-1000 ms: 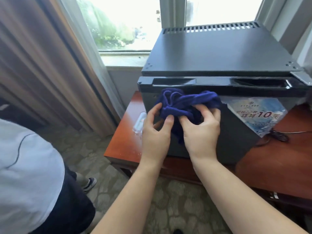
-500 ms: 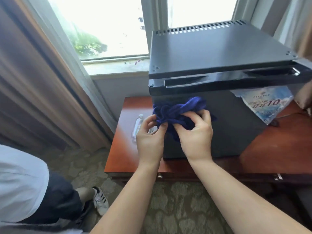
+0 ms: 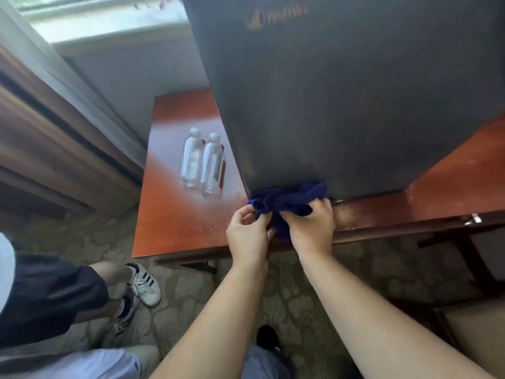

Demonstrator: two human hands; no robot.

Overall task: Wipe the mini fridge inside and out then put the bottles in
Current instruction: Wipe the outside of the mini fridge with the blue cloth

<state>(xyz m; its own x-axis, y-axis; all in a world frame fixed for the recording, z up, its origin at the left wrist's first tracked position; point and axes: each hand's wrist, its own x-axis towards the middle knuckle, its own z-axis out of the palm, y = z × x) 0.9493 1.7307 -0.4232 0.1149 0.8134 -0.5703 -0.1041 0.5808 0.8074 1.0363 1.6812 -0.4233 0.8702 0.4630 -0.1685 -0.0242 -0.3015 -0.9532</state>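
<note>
A person's striped sneaker (image 3: 143, 283) rests on patterned carpet (image 3: 191, 294) beside the reddish wooden table (image 3: 175, 228).

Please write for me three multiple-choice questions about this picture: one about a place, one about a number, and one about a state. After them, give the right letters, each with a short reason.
1. Where are the bottles?
A. lying on the table, left of the mini fridge
B. inside the mini fridge
C. standing on top of the mini fridge

2. How many bottles are in view?
A. one
B. two
C. four

3. How is the blue cloth held?
A. it lies loose, untouched
B. the left hand and the right hand grip it together at the fridge's bottom edge
C. it is folded flat on top of the mini fridge

Answers:
1 A: both bottles lie side by side on the wood beside the fridge.
2 B: two caps and two clear bodies show.
3 B: fingers of both hands curl into the bunched cloth against the fridge's lower front.
</note>
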